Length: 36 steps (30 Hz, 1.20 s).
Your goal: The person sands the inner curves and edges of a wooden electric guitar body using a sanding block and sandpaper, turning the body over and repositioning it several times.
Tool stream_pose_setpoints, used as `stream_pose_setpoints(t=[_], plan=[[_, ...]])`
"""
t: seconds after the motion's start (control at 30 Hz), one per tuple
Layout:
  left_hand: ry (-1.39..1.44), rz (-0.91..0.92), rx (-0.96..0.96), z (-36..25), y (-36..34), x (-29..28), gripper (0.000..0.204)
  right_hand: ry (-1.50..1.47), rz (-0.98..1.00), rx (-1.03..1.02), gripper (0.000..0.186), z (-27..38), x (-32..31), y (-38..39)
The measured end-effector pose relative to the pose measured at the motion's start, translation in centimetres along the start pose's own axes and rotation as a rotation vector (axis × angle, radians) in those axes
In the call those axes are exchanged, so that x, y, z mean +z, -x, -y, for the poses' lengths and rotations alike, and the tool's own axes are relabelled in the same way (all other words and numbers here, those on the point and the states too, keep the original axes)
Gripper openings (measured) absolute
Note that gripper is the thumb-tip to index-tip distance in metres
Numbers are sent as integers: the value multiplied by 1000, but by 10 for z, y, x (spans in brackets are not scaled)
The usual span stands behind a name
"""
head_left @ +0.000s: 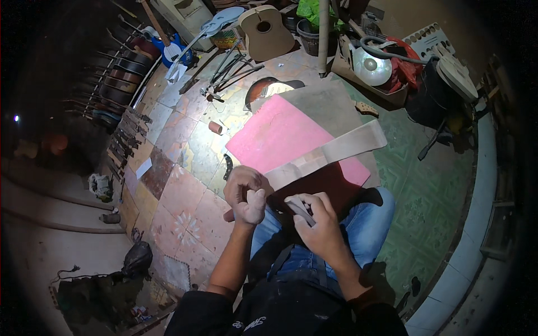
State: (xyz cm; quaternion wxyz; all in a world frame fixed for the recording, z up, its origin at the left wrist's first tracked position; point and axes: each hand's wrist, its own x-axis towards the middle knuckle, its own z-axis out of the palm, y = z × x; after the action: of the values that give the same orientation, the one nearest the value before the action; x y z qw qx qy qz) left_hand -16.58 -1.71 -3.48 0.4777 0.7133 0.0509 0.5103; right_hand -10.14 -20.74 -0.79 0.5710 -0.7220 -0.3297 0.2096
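My left hand (245,196) is closed round the near end of a long pale wooden piece (350,144), like an unfinished guitar neck, which slants up to the right. My right hand (319,221) holds a small grey block (300,207), perhaps wrapped in abrasive paper, just right of my left hand and below the pale piece. A dark red-brown board (322,185), seemingly a guitar body, lies across my lap under the wood. Beyond it are a pink sheet (269,126) and a grey sheet (342,106) on the tiles. My left fingertips are partly hidden.
A sunburst guitar body (259,88), metal tools (227,73), a red-brown cylinder (214,127) and a small wooden headstock (365,108) lie on the floor (185,207). An acoustic guitar body (269,42) stands behind. Several guitars (117,84) line the left; a filled box (358,70) sits at the back right.
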Motion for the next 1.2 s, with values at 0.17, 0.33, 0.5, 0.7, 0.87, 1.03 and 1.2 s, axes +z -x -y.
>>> stream_pose_setpoints(t=[0.17,0.33,0.5,0.7,0.87,1.03,1.2], plan=[[85,-84,-55,-8,7,18,15,9,-192,-171,37,10,9,-3],[69,-175,-96,-10,24,24,24,126,-157,-276,41,8,13,-5],[10,-190,-74,-15,34,22,35,211,-141,-356,42,12,23,0],[114,-258,-145,-21,49,14,40,182,-16,-179,37,9,42,16],[94,-229,-120,-20,49,9,36,179,17,-156,40,8,41,11],[114,-187,-82,-20,54,6,32,-97,2,-168,45,3,48,18],[86,-159,-114,-22,45,4,31,-78,-2,-144,47,4,50,24]])
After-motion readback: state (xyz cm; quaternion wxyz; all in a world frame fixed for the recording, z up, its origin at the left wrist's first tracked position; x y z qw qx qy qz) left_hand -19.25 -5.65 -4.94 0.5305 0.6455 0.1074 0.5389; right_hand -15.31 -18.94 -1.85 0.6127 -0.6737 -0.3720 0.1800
